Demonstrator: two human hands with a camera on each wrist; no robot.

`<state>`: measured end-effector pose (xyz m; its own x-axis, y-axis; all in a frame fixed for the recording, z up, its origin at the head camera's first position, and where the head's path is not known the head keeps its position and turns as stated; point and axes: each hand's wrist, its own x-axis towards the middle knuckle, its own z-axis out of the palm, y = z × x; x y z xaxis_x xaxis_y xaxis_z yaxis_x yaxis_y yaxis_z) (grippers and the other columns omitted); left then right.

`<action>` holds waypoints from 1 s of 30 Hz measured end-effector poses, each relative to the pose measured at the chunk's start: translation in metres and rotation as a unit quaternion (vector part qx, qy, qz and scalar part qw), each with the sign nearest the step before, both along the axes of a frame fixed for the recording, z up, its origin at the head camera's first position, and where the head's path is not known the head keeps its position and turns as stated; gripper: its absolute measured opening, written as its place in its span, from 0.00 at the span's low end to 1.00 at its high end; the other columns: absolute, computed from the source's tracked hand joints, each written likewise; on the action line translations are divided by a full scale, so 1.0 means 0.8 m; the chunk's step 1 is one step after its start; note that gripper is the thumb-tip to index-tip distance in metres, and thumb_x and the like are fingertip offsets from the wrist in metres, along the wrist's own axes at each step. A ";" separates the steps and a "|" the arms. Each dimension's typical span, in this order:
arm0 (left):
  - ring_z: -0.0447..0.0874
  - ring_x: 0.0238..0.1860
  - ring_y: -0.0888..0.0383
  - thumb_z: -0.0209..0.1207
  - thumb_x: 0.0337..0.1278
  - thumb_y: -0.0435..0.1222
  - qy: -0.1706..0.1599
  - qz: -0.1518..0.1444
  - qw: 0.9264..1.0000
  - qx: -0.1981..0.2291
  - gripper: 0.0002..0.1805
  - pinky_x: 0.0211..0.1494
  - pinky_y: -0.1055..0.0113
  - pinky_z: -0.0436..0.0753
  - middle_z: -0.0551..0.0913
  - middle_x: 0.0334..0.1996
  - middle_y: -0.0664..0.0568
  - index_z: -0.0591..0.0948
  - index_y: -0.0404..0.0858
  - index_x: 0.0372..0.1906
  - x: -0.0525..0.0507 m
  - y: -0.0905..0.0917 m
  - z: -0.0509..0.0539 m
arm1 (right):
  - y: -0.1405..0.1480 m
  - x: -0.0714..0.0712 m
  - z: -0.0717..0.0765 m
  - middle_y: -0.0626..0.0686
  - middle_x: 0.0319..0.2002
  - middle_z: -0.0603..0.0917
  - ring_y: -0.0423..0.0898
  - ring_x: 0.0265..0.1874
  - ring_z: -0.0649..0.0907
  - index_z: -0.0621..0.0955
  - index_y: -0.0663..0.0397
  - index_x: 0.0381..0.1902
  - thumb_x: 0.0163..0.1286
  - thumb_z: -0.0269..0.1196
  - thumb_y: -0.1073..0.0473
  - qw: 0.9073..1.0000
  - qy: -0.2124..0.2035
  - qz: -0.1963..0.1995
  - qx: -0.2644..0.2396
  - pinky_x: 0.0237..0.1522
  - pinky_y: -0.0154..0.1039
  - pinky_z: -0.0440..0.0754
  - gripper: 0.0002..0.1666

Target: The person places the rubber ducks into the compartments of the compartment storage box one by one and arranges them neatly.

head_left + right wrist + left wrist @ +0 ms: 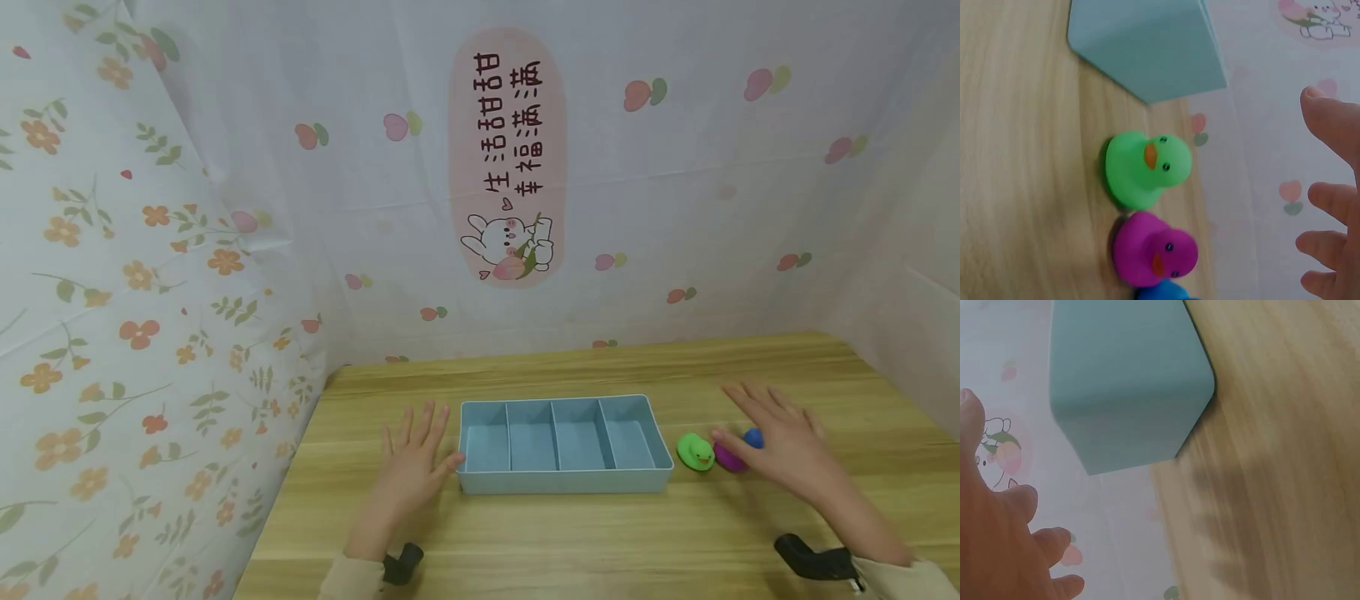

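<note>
Left hand [414, 464]: lower centre-left of the head view. Fingers extended and spread, thumb apart; grip unloaded. The thumb tip lies just beside the left end of the tray [564, 482]; the left wrist view shows a gap between them.

Right hand [786, 447]: lower right of the head view. Fingers extended and spread, thumb apart; grip unloaded. The hand is raised above the toys, and the right wrist view shows it apart from them.

Count on the desk [570, 542]:
- Tray: one, light blue, four compartments in a row, lower centre of the head view.
- Green duck [693, 452]: one, just right of the tray.
- Purple duck [1147, 250]: one, beside the green duck, partly covered by the right thumb in the head view.
- Blue toy [753, 437]: one, beside the purple duck, partly hidden.
</note>
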<state>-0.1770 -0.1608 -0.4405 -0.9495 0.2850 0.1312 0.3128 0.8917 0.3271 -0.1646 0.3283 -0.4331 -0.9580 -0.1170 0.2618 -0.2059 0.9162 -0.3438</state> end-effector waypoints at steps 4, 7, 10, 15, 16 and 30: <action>0.36 0.75 0.36 0.51 0.65 0.54 -0.006 -0.011 1.000 0.011 0.40 0.68 0.29 0.33 0.47 0.76 0.44 0.52 0.44 0.76 -0.001 0.002 -0.003 | 0.010 0.001 -0.006 0.73 0.68 0.59 0.76 0.68 0.52 0.58 0.53 0.74 0.64 0.61 0.39 1.000 0.003 -0.006 0.000 0.55 0.82 0.40 0.47; 0.36 0.75 0.34 0.50 0.66 0.54 -0.009 -0.020 1.000 0.023 0.40 0.68 0.28 0.36 0.48 0.76 0.43 0.53 0.42 0.76 -0.001 0.005 -0.003 | 0.017 0.001 -0.012 0.75 0.67 0.60 0.76 0.68 0.51 0.59 0.56 0.73 0.64 0.61 0.40 1.000 -0.001 -0.008 -0.006 0.54 0.82 0.41 0.47; 0.37 0.75 0.34 0.49 0.66 0.54 -0.009 -0.026 0.999 0.027 0.40 0.68 0.28 0.38 0.48 0.76 0.42 0.53 0.41 0.75 -0.002 0.007 -0.003 | 0.024 0.001 -0.017 0.75 0.66 0.61 0.78 0.67 0.52 0.60 0.58 0.72 0.64 0.61 0.40 1.000 -0.011 -0.010 -0.012 0.54 0.82 0.42 0.47; 0.37 0.75 0.34 0.49 0.67 0.55 -0.010 -0.029 0.999 0.021 0.39 0.68 0.28 0.38 0.47 0.76 0.42 0.52 0.42 0.76 -0.002 0.010 -0.005 | 0.034 -0.001 -0.025 0.76 0.65 0.63 0.80 0.63 0.57 0.61 0.60 0.71 0.65 0.61 0.41 1.000 -0.007 -0.009 -0.017 0.54 0.82 0.43 0.45; 0.36 0.75 0.35 0.48 0.67 0.55 -0.011 -0.030 0.999 0.020 0.39 0.68 0.28 0.38 0.47 0.76 0.42 0.52 0.42 0.76 -0.002 0.010 -0.005 | 0.036 -0.001 -0.025 0.76 0.64 0.64 0.80 0.62 0.58 0.62 0.60 0.70 0.65 0.62 0.41 1.000 -0.002 -0.010 -0.018 0.54 0.82 0.44 0.45; 0.39 0.74 0.34 0.46 0.67 0.56 -0.019 -0.043 0.999 0.005 0.36 0.68 0.28 0.40 0.50 0.75 0.43 0.57 0.45 0.75 -0.004 0.018 -0.018 | 0.068 0.003 -0.031 0.79 0.63 0.63 0.81 0.59 0.60 0.63 0.65 0.68 0.66 0.61 0.43 0.999 -0.022 -0.031 -0.037 0.50 0.79 0.55 0.43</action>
